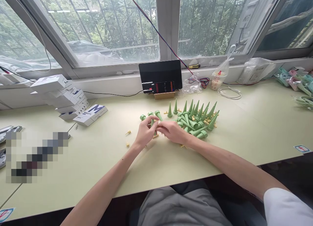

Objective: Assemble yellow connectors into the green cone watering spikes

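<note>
Left hand (146, 130) meets right hand (174, 131) beside a green cone (158, 115) lying tip-nearward.

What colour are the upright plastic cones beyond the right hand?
Green plastic cones, clearest in the head view.

Bright daylight comes through the windows (105, 27); faint, soft shadows lie on the table (244, 128); edges stretch with wide-angle distortion; coarse pixels mask a patch at left.
</note>
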{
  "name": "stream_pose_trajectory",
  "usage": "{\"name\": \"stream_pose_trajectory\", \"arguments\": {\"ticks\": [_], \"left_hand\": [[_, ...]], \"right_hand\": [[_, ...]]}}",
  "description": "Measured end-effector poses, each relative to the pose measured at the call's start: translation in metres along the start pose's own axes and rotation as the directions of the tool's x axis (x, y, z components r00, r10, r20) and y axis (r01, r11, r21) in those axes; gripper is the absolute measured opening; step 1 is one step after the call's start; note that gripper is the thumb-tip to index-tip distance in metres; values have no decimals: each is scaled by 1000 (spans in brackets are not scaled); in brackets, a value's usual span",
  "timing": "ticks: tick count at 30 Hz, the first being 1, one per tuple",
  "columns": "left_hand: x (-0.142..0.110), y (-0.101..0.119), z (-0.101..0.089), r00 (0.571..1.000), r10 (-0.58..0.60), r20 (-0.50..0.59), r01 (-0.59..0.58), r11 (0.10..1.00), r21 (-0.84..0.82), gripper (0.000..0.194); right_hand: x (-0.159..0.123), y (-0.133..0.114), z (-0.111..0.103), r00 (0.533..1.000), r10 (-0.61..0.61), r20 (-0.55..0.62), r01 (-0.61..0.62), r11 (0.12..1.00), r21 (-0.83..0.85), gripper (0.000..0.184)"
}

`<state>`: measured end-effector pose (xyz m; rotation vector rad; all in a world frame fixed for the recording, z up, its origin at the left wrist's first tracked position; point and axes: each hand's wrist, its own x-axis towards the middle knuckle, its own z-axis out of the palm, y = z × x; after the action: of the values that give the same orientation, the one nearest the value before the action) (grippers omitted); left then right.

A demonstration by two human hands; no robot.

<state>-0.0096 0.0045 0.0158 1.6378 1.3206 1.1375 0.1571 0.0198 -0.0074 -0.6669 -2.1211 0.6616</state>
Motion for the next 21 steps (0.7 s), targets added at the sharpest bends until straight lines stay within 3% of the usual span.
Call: {"name": "stream_pose_trajectory", "arguments": {"ticks": [11, 21], "left_hand": [[1, -1, 0, 999, 11, -40, -12, 1000, -18, 19], [0, 1, 0, 1000, -15, -18, 14, 1000, -13, 18]], "right_hand": [[-2, 0, 1, 1000, 16, -7, -15, 999, 51, 6], [0, -1, -1, 1000, -16, 18, 17, 1000, -26, 26]]}}
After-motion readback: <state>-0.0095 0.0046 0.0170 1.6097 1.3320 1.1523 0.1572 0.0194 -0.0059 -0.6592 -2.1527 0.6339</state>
